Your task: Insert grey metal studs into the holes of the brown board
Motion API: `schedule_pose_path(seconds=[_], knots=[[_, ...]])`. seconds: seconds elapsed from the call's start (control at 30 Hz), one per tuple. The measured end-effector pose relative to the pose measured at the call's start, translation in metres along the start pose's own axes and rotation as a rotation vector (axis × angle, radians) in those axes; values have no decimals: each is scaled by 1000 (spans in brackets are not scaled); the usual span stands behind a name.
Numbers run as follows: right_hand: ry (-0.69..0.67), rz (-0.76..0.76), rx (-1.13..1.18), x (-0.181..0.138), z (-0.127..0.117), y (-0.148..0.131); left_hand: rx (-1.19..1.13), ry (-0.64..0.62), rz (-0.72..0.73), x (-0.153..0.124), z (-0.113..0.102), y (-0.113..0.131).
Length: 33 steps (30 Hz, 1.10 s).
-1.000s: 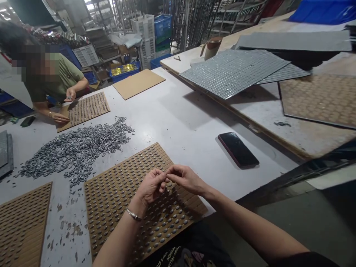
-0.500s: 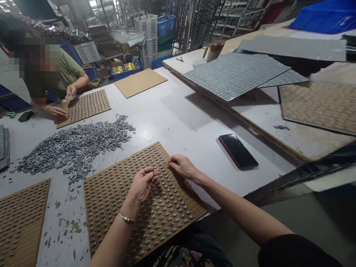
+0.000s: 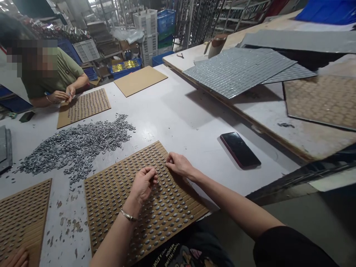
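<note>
In front of me lies a brown grooved board (image 3: 116,207), covered in rows of small silver-grey oval pieces, with bare grooves along its right side. My left hand (image 3: 144,183) is above the middle of the board, palm turned up, fingers curled and thumb pressed to the fingertips. Whatever it holds is hidden. At the board's right edge, near the far corner, my right hand (image 3: 179,164) pinches with thumb and forefinger low against the surface. Anything between those fingertips is too small to make out. A large heap of the same loose oval pieces (image 3: 83,142) lies beyond the board.
Across the table a co-worker (image 3: 55,79) handles another studded board (image 3: 90,105). A person's hand (image 3: 18,257) rests on a third board (image 3: 25,215) at lower left. A phone (image 3: 240,150) lies to my right. Grey ribbed sheets (image 3: 236,72) overhang the adjoining table.
My left thumb and fingers have closed together more. My right hand has shifted slightly left and away from me. The co-worker's hands have come together, and another hand has appeared at lower left.
</note>
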State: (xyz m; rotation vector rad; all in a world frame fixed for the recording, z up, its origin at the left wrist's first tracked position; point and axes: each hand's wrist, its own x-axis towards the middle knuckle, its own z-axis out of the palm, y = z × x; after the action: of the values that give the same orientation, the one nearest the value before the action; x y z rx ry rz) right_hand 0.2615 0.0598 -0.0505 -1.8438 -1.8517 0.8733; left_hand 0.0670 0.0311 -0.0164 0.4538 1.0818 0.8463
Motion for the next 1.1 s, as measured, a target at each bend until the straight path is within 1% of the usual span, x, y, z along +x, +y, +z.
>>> schedule_pose_path(seconds=[0.23, 0.5, 0.67, 0.77, 0.87, 0.9, 1.0, 1.1], knots=[[-12, -110, 9, 0, -2, 4, 2, 24, 0, -4, 6, -6], [35, -25, -25, -1, 3, -1, -73, 90, -5, -2, 7, -6], [29, -22, 2, 2, 2, 2, -65, 64, -45, -2, 6, -4], [63, -91, 115, -7, -2, 0, -60, 46, -62, -3, 6, -4], [104, -162, 314, -29, -6, -9, -49, 20, -52, -5, 9, -10], [92, -168, 374, -38, -6, -12, -42, 2, -41, -6, 11, -13], [-3, -147, 525, -62, -7, -19, -17, -56, 2, -10, 19, -24], [-69, -98, 606, -71, -6, -16, 6, -84, 19, -14, 26, -31]])
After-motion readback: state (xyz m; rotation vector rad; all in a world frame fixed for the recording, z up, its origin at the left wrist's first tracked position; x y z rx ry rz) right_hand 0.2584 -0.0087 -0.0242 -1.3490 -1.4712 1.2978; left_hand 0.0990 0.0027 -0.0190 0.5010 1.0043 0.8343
